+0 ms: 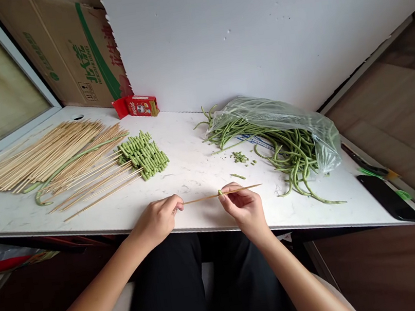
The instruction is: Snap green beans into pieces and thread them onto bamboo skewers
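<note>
My left hand [164,215] is closed in a pinch on one end of a thin wooden skewer [200,199], held level above the table's front edge. My right hand [244,204] pinches a small green bean piece [220,192] at the skewer. The skewer's pointed end sticks out to the right past those fingers, which partly hide the bean piece. To the left lie finished skewers packed with short cut beans [143,155]. One short bean bit [238,176] rests on the table just beyond my right hand.
Loose skewers [47,153] are piled at the left, with a long bean [75,157] across them. Long green beans [298,149] spill from a clear plastic bag [263,108]. Trimmed ends [239,157], a red box [141,106], a carton [75,55] and a black phone [387,197] stand around.
</note>
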{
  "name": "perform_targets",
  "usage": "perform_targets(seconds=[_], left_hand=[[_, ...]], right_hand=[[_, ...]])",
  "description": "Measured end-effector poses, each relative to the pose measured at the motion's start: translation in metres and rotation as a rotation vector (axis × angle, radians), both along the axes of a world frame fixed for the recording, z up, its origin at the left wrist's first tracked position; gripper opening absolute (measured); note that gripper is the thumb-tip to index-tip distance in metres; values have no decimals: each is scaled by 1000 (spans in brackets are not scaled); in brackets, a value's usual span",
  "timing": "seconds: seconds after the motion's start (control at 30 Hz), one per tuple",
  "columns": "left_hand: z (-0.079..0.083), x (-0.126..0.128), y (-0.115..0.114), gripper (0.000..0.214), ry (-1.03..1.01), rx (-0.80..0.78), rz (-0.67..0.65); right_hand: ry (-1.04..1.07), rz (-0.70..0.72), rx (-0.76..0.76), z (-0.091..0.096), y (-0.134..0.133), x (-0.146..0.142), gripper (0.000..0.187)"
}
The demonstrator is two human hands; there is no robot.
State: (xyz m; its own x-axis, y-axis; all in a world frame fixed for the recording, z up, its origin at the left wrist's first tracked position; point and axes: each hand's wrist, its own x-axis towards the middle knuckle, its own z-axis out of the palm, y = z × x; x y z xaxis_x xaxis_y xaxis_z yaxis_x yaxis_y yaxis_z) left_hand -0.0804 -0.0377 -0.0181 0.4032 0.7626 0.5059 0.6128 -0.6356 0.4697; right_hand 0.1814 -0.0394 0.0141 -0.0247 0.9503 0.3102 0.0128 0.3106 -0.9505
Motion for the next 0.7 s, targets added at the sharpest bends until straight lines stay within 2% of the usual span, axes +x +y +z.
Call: perform_targets(seconds=[0.47, 0.7], left_hand=[[-2, 0, 1, 24, 5, 1, 7], [4, 0, 3, 26, -2, -49, -9]], right_hand=[[4, 30, -9, -5, 9, 1, 24], [1, 58, 101, -2, 8, 1, 11]])
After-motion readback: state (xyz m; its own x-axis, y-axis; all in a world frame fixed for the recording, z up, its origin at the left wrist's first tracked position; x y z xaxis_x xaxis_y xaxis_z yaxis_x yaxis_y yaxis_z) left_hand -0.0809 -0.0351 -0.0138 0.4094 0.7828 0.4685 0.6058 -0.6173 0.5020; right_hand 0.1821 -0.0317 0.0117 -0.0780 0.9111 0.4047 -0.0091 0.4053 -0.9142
